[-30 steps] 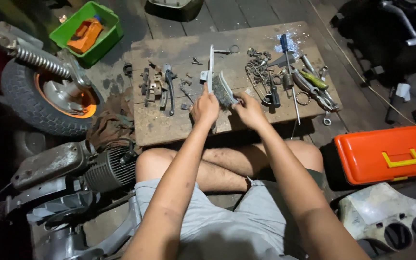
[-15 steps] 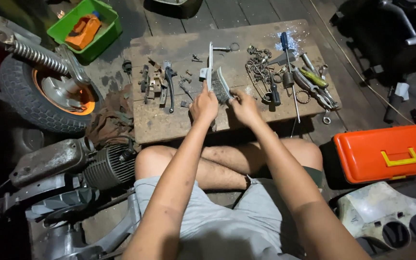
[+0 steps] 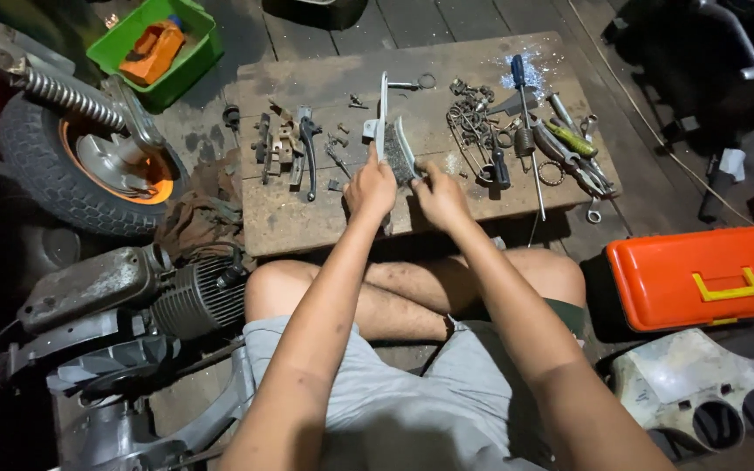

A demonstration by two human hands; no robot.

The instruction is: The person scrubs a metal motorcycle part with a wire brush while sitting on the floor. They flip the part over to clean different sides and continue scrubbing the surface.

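- Head view, centre of frame: left hand (image 3: 370,187) closed around the lower end of a long pale metal part (image 3: 382,113), held upright on edge over the wooden worktop (image 3: 290,222); the part runs up toward the top of the frame.
- Head view, just right of centre: right hand (image 3: 440,196) with fingers curled around the handle of a wire brush (image 3: 403,153); the bristle head lies against the right side of the metal part, just above both hands.
- Head view, upper centre-left of worktop: a group of dark levers and small fittings (image 3: 294,148), well apart from the hands.
- Head view, upper right of worktop: a heap of springs, rings and small hardware (image 3: 473,122); beside it a blue-handled screwdriver (image 3: 524,105) with its shaft pointing down the frame; further right a cluster of wrenches and pliers (image 3: 578,157) near the worktop's right edge.
- Head view, upper left corner: green plastic bin (image 3: 194,57) holding orange items, on the floor.
- Head view, left: a small wheel with tyre (image 3: 37,166) and orange rim, a coil spring above it.
- Head view, lower left: a finned engine block (image 3: 194,301) beside the person's knee.
- Head view, right: orange toolbox (image 3: 700,275) with yellow latch, lid down; below it a whitish moulded cover (image 3: 682,388).
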